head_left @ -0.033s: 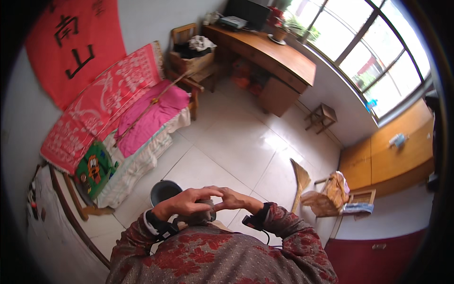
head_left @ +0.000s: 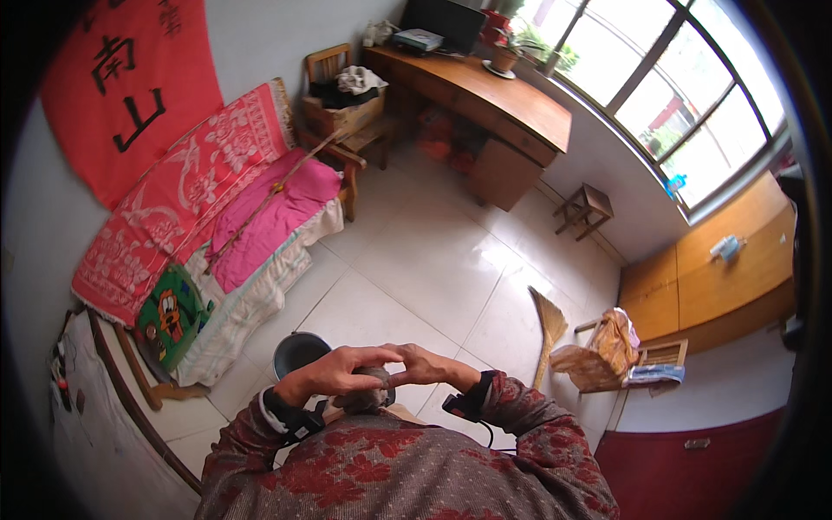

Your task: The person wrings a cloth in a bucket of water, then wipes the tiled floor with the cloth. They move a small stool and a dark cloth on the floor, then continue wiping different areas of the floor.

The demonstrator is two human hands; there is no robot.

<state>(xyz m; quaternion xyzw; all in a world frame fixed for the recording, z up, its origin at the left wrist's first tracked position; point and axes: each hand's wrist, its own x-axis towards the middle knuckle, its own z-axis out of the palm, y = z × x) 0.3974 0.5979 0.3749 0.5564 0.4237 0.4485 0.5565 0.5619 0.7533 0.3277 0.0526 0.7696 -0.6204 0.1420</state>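
Note:
My left hand (head_left: pixel 334 373) and my right hand (head_left: pixel 426 364) meet in front of my body, fingers curved toward each other and tips close together. Below and partly between them is a grey, crumpled-looking lump (head_left: pixel 360 399); its kind is unclear. My left thumb lies against its upper part. The fingers hide whatever is gripped between the hands. Just beyond my left wrist, a dark grey bucket (head_left: pixel 299 354) stands on the floor. Both wrists wear black bands, with a cable hanging near the right one.
On the left stands a seat with pink cloth (head_left: pixel 282 195) and a long stick across it. A broom (head_left: pixel 546 325) lies on the tiles to the right, near a chair with brown cloth (head_left: pixel 602 351). Farther off are a small stool (head_left: pixel 586 208) and a wooden desk (head_left: pixel 485 91).
The whole view has shifted slightly. My hands keep nearly the same pose, and a little more of the grey lump shows between them.

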